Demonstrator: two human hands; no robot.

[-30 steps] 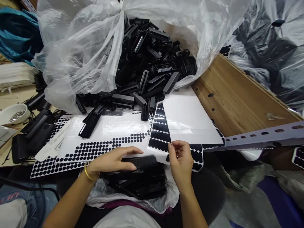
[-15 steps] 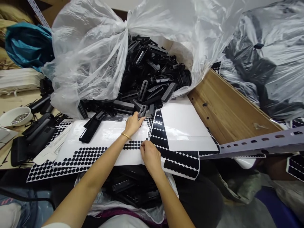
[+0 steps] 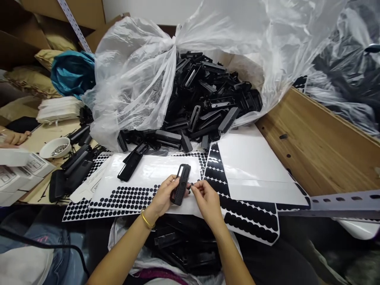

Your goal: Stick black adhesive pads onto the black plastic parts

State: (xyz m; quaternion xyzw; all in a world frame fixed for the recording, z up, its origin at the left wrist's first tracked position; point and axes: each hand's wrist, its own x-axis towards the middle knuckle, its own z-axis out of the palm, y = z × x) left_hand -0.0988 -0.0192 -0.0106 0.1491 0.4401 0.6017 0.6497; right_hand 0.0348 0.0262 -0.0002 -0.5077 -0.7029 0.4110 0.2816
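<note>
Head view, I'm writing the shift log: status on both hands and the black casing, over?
Left hand holding black casing. Right hand pinched beside it, apparently on a small black dot. Casing pile beyond, apart from both hands.

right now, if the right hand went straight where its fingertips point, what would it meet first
The right hand would probably meet the black part in the left hand; depth is unclear.

I wear a thin, rounded, golden-yellow bangle [image 3: 145, 220] at the wrist of my left hand [image 3: 162, 196], with bare forearms [image 3: 126, 243] and a pale top [image 3: 162, 282] barely showing below.
</note>
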